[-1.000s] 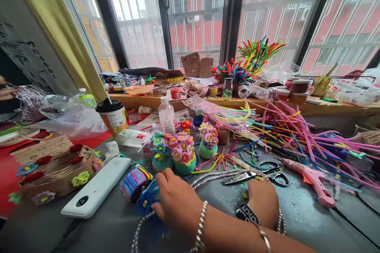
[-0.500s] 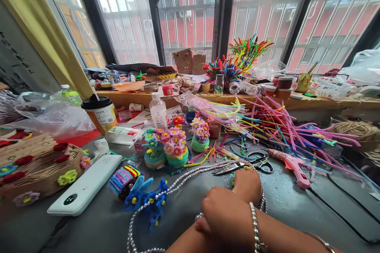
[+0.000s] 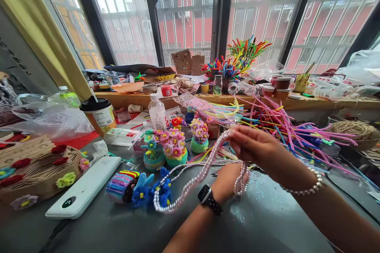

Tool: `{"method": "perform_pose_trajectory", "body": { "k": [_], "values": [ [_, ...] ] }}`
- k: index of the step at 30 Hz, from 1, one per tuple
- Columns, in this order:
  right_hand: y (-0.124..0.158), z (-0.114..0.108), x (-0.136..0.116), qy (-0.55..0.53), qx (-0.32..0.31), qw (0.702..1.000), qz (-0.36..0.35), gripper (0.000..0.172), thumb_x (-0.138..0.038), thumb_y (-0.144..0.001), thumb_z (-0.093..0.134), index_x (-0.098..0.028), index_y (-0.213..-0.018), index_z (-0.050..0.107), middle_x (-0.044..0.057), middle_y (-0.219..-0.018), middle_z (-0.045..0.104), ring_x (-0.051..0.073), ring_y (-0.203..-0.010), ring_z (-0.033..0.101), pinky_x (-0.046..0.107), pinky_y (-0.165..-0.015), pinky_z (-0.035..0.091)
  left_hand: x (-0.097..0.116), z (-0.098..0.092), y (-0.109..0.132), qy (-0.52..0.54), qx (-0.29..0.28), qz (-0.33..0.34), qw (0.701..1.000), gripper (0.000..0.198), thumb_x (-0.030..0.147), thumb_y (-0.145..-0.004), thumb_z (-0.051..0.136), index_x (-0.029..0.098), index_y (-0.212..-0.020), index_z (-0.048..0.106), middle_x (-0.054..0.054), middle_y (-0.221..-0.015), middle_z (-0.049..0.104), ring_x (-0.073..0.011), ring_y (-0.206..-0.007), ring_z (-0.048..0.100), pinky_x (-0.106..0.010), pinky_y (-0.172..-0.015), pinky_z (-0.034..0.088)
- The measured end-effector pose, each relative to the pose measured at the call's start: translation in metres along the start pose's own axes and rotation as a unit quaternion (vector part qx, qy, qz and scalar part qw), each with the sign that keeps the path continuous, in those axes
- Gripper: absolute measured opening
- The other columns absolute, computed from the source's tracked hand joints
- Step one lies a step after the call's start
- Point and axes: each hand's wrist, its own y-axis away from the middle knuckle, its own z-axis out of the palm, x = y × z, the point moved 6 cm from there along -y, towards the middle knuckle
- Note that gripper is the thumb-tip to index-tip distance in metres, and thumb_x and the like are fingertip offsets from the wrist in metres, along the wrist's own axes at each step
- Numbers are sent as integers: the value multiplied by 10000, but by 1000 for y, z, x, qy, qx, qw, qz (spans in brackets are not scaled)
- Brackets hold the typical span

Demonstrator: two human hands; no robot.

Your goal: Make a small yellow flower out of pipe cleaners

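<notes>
Pinched between the fingers of my right hand (image 3: 252,144) is a long string of silvery-pink beads (image 3: 204,172), raised over the table. The string hangs in a loop to the left, down to the blue fuzzy flowers (image 3: 142,193). My left hand (image 3: 230,180) lies low near the table, below my right hand, with beads draped round it by the wrist; its fingers are mostly hidden. A black smartwatch (image 3: 205,194) is on my left wrist and a beaded bracelet (image 3: 308,189) on my right one.
Small flower pots (image 3: 175,154) stand behind the beads. A white power bank (image 3: 84,189) and a cardboard basket (image 3: 38,174) are at left, with a lidded cup (image 3: 101,116) behind. Pink pipe cleaners (image 3: 285,120) spread at the back right, near a twine ball (image 3: 353,130).
My right hand has moved up and to the right, away from my left wrist, lifting the bead string. The watch is now uncovered, and the bead loop has risen off the table's front.
</notes>
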Motion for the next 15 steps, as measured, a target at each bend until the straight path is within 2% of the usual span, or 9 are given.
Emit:
{"method": "perform_pose_trajectory", "body": {
  "k": [3,5,8,9,11,12,14,15],
  "values": [
    [-6,-21,-19,-48,47,996,-50,144,-305,-770,515,-180,-776,586,-18,-651,511,31,-457,347,155,-403,292,-5,-13,12,-36,13,20,999,242,246,-754,347,163,-790,572,-59,-771,609,-172,-695,533,-267,-608,378],
    [-12,-32,-26,-68,69,993,-68,142,-298,-759,527,-195,-821,605,-12,-686,540,31,-460,352,154,-413,316,-11,-26,31,-75,49,0,996,278,222,-781,290,164,-851,552,-72,-830,607,-175,-751,539,-273,-649,397],
    [-22,-45,-31,-94,87,988,-80,129,-284,-753,533,-200,-806,616,-15,-719,553,25,-450,334,147,-407,324,-9,-47,78,-111,40,12,993,260,203,-757,359,165,-946,534,-78,-961,588,-181,-904,517,-283,-792,382],
    [-25,-48,-31,-102,88,988,-80,129,-287,-753,531,-200,-794,616,-16,-730,554,23,-444,326,146,-397,318,-7,-53,97,-104,13,30,994,265,233,-743,405,196,-976,526,-54,-989,584,-174,-907,521,-272,-795,389],
    [-28,-52,-32,-110,87,987,-79,135,-297,-755,525,-200,-781,615,-16,-741,551,23,-437,312,145,-378,302,-10,-70,135,-81,-24,43,995,211,287,-716,461,234,-893,563,-6,-908,619,-147,-837,551,-219,-753,416],
    [-28,-53,-32,-110,87,987,-79,135,-300,-755,523,-202,-777,614,-15,-744,548,24,-437,310,146,-373,296,-16,-81,151,-73,-20,35,996,179,298,-724,445,239,-830,578,8,-844,632,-132,-780,565,-197,-718,429],
    [-28,-55,-34,-109,88,987,-83,126,-294,-757,519,-209,-778,609,-16,-750,542,28,-443,312,154,-375,291,-40,-111,177,-98,67,-9,993,194,339,-713,434,262,-797,591,8,-844,638,-156,-786,571,-220,-720,446],
    [-28,-55,-36,-109,88,987,-84,122,-292,-760,514,-213,-778,606,-17,-752,539,30,-445,314,159,-379,292,-56,-125,186,-127,119,-48,984,229,356,-688,455,278,-856,588,3,-919,627,-186,-850,561,-256,-762,442]
  ]
}}
